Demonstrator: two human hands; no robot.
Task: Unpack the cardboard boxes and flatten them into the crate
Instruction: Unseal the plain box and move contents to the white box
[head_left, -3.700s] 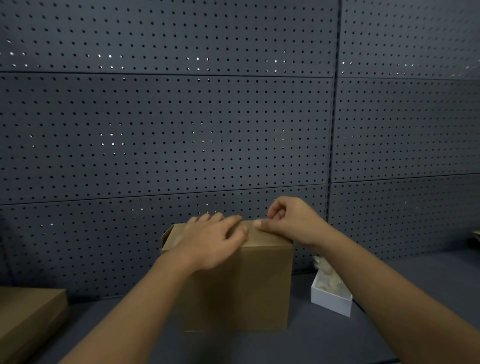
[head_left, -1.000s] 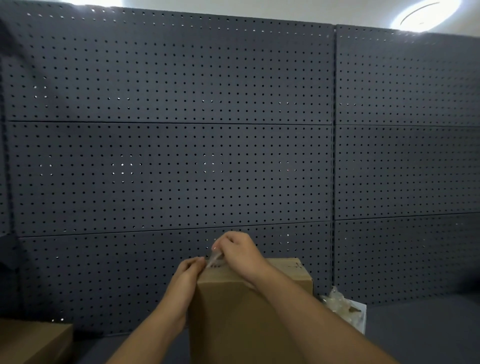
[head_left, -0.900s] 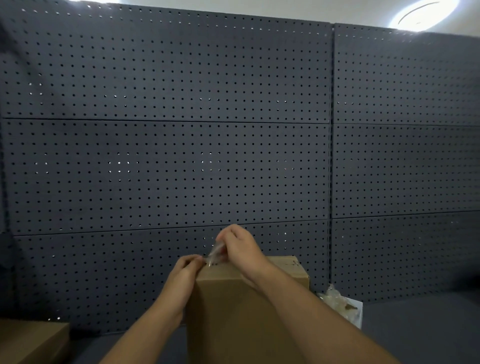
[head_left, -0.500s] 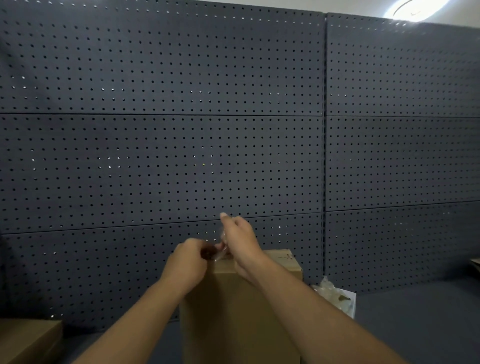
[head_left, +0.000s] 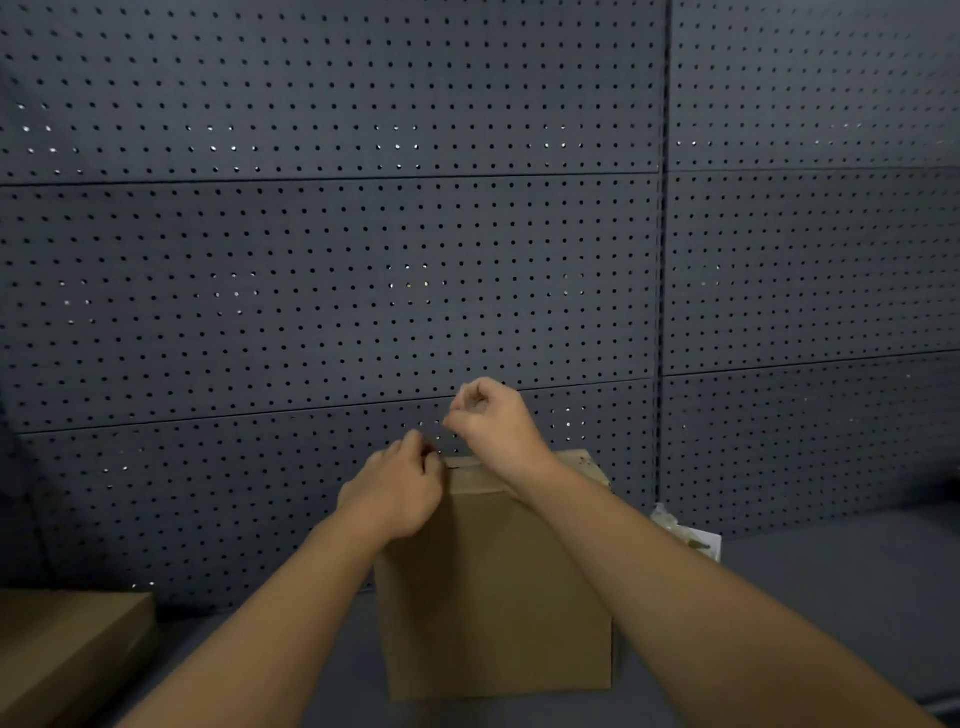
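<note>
A brown cardboard box (head_left: 493, 597) stands upright on the dark shelf in front of me. My left hand (head_left: 395, 493) rests with curled fingers on the box's top left edge. My right hand (head_left: 493, 421) is raised just above the top, fingers pinched together on a thin strip of clear tape (head_left: 445, 431) that is barely visible. The box top is mostly hidden behind my hands.
A dark pegboard wall (head_left: 363, 260) rises right behind the box. A second cardboard box (head_left: 57, 654) lies at the lower left. A small white box with clear plastic packing (head_left: 691, 535) sits behind the brown box on the right. The grey shelf surface (head_left: 831, 582) stretches to the right.
My right hand has lifted higher above the box top, pulling the tape strip up. My left hand has stayed at the top left edge. The view has tilted slightly downward.
</note>
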